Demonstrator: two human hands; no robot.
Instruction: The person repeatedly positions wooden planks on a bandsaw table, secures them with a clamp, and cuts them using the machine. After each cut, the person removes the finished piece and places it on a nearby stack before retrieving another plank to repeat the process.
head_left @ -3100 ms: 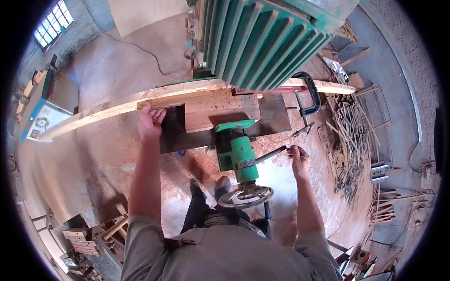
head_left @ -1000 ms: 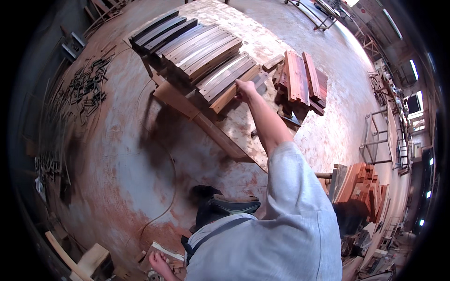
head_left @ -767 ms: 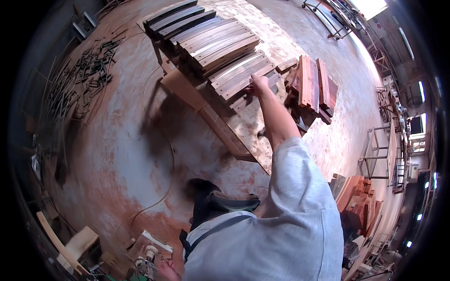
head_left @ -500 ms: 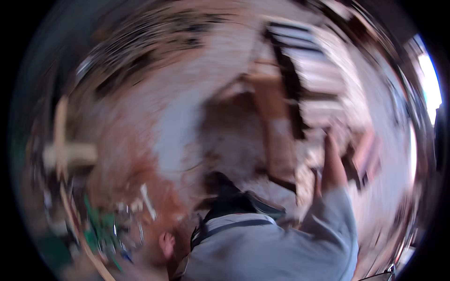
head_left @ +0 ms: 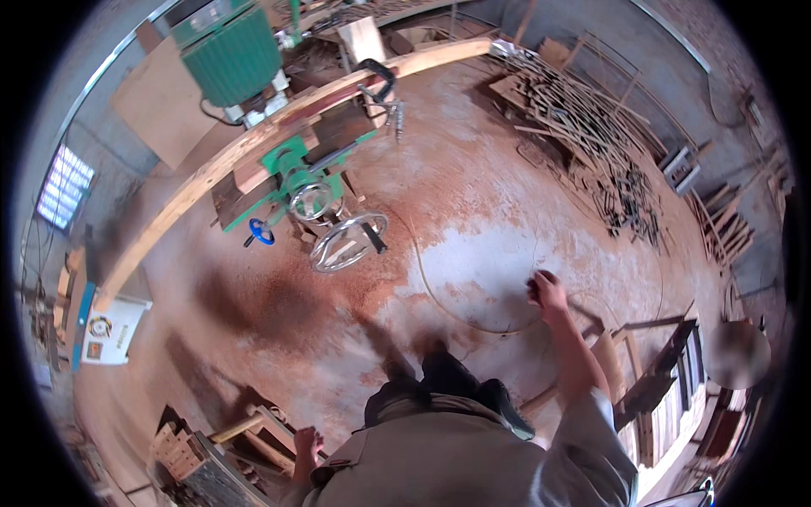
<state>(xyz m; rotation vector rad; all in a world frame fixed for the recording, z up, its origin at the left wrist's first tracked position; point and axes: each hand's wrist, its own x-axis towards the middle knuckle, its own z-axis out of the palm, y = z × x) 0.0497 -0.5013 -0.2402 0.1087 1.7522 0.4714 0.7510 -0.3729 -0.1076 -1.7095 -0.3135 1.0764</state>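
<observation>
My right hand (head_left: 549, 291) hangs in the air over the floor, its fingers loosely bent with nothing seen in them. Low by my left side is my left hand (head_left: 307, 442), half curled and seemingly holding nothing. Neither hand touches anything. Ahead to the left stands a green machine (head_left: 296, 173) with a large metal handwheel (head_left: 348, 243) and a small blue handwheel (head_left: 262, 231). A long curving-looking wooden beam (head_left: 198, 182) lies across it, and a black clamp (head_left: 378, 78) sits at the beam.
Thin wooden strips (head_left: 583, 127) are heaped at the far right. A hose (head_left: 439, 302) snakes over the dusty floor. Stacked boards (head_left: 667, 414) stand near my right side, a wooden crate-like stack (head_left: 203, 469) at my lower left. The beam's near end reaches a white cabinet (head_left: 118, 329).
My view has swung left from the stacked boards to the green machine. My right hand has come away from the stack, which now lies at my right edge.
</observation>
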